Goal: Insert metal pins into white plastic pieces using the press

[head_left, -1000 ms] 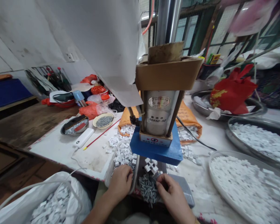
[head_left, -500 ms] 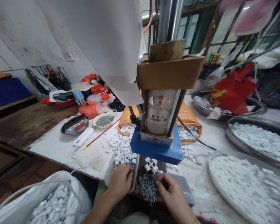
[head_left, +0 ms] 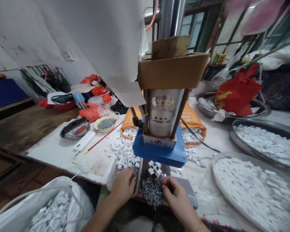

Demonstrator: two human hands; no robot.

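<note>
My left hand (head_left: 123, 185) rests at the near end of a clear plastic tub (head_left: 111, 175) of small white plastic pieces (head_left: 128, 158) and metal nails. Its fingers are curled together; anything in them is too small to make out. Thumb and forefinger of my right hand (head_left: 176, 195) are pinched at the right side of a heap of grey nails (head_left: 152, 191), and what sits between them is unclear. Just beyond the heap, a cluster of white plastic pieces (head_left: 155, 169) stands beneath the blue block (head_left: 159, 151) of a press (head_left: 163, 112).
To the right are a large round tray (head_left: 217, 180) and a metal basin (head_left: 234, 138), both full of white pieces. A white sack (head_left: 84, 196) of pieces stands at lower left. Farther back lie a bowl of nails (head_left: 106, 124), a power bank (head_left: 85, 141) and a red stick (head_left: 102, 138).
The view has shifted slightly, so the scene sits a little more to the left. Both hands keep nearly the same places and finger poses.
</note>
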